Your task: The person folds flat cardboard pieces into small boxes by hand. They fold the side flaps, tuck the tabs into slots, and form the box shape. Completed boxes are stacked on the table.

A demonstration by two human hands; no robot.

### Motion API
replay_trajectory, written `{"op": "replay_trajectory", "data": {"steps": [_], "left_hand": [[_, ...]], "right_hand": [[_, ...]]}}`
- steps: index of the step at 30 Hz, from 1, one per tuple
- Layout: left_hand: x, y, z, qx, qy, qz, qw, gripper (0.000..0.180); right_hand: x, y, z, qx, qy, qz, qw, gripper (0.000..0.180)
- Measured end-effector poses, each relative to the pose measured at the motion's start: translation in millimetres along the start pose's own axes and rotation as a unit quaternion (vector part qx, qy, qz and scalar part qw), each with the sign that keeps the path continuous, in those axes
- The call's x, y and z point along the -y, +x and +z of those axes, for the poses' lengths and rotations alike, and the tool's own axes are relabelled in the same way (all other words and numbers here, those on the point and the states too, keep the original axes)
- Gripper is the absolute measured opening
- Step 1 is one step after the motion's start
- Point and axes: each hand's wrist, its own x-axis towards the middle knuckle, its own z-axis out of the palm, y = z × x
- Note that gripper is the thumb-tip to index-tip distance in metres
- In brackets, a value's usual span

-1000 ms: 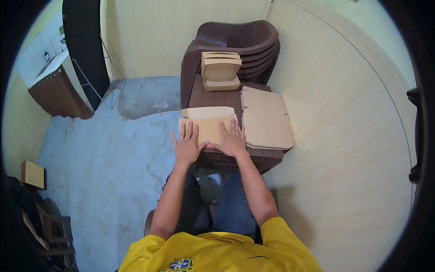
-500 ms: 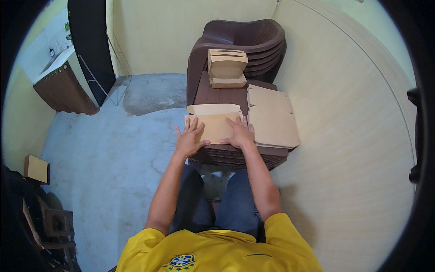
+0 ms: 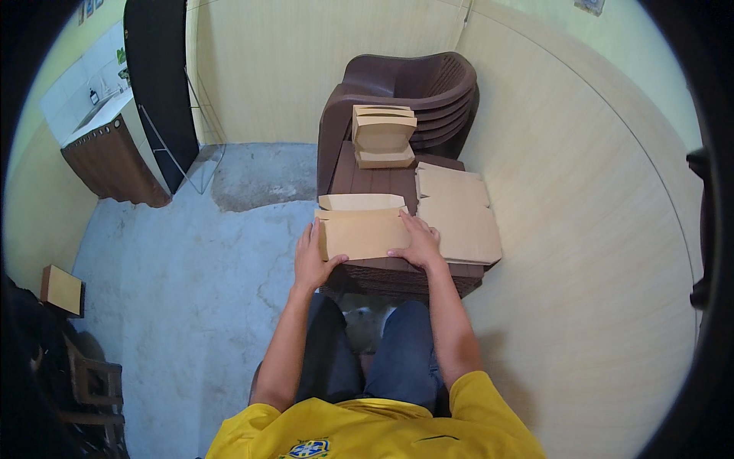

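In front of me a brown cardboard box (image 3: 365,234) lies on the seat of the stacked brown plastic chairs (image 3: 348,176). Its far flap stands up along the back edge. My left hand (image 3: 312,256) is closed around the left side, fingers along the edge and thumb at the near corner. On the opposite side my right hand (image 3: 420,243) grips the box the same way, with its thumb by the near right corner. Just right of that hand lies a stack of flat cardboard blanks (image 3: 459,218).
Farther back on the seat sit folded cardboard boxes (image 3: 384,138), nested together, against the chair backs. A pale wall (image 3: 581,252) curves along the right. At the far left are a sink counter with a brown curtain (image 3: 115,164) and a metal rack (image 3: 164,141).
My hands have slid from the top of the box outward to its left and right sides and now hold it there. The whole view has shifted, so things appear lower.
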Motion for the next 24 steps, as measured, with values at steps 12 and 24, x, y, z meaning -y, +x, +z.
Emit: {"op": "replay_trajectory", "data": {"steps": [12,24], "left_hand": [[-10,-28,7,-0.122,-0.085,0.031,0.988,0.095],[-15,-51,0,-0.101,-0.181,0.068,0.976,0.021]], "right_hand": [[-11,-15,14,-0.185,0.466,-0.065,0.863,0.099],[-8,-75,12,-0.221,0.517,-0.066,0.824,0.018]]}}
